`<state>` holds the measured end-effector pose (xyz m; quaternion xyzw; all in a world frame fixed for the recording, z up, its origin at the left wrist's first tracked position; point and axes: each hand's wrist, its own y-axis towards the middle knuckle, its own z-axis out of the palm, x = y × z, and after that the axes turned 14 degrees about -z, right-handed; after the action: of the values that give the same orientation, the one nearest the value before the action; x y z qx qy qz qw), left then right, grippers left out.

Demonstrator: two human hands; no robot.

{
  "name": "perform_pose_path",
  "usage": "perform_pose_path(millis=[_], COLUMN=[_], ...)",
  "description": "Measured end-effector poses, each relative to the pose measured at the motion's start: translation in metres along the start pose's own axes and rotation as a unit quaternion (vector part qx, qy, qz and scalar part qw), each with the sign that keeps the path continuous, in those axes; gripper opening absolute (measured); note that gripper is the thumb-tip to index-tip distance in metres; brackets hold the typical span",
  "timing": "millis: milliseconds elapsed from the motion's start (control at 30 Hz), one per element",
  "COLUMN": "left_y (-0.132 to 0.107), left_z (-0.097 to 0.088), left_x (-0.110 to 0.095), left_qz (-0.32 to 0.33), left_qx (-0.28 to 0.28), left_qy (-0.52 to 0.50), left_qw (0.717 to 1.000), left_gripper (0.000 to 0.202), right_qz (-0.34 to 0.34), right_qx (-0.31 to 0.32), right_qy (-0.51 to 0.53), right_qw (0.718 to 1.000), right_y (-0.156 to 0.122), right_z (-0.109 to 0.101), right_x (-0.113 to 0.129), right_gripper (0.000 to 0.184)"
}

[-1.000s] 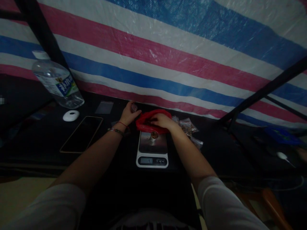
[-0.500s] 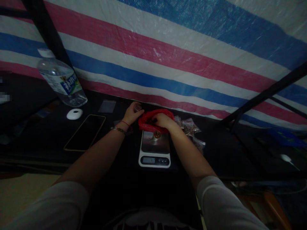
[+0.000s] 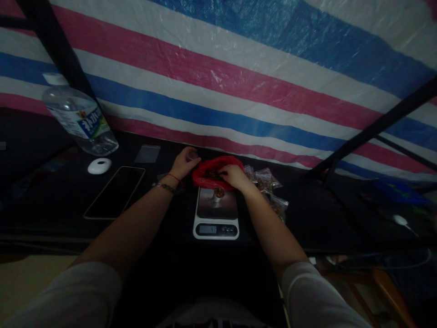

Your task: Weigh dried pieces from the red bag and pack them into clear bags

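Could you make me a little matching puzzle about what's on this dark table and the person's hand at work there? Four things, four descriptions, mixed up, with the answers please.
Things
1. Right hand
2. Small container of brown bits
3. Phone
4. Plastic bottle

Descriptions
A. Lying flat, screen dark
B. On the metal plate of the scale
C. See-through, with a white cap
D. At the mouth of the red bag

Pairs: 1-D, 2-B, 3-A, 4-C
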<state>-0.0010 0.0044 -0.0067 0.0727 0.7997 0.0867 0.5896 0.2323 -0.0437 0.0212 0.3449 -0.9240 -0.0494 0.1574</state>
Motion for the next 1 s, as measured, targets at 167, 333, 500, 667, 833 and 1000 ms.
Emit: perform_pose_path(millis=[167,333,500,667,833,1000], left_y=[0.001,0.001,0.001,-0.001,-0.004,-0.004], left_z=[0.001,0.002,0.002,0.0,-0.002,-0.002], left_x=[0.003,0.004,0.003,0.001,-0.006,-0.008], left_qz=[-0.01,-0.008,-0.007,-0.008,-0.018,-0.025], left_qx=[0.0,0.0,0.009,0.003,0.008,0.004], left_qy=[0.006,0.009,0.018,0.039,0.042,0.04], left_qw=[1.0,1.0,1.0,0.999,0.999,0.999], left_gripper=[0.04,0.041,0.042,0.042,0.04,0.042], right_qz=[0.008,0.007,0.001,0.003,0.015,-0.038], right_qx=[-0.018,-0.044,-0.051,-0.048,-0.081,-0.107], right_qy=[0.017,0.014,0.017,0.035,0.061,0.085], right_qw=[1.0,0.999,0.999,0.998,0.995,0.99], right_y=[-0.002,-0.002,-0.005,-0.007,-0.011,-0.028], right_z=[0.002,-0.001,-0.002,-0.005,-0.023,-0.056], right_x=[0.003,0.004,0.005,0.007,0.019,0.055], right_gripper=[0.027,0.019,0.019,0.019,0.016,0.012])
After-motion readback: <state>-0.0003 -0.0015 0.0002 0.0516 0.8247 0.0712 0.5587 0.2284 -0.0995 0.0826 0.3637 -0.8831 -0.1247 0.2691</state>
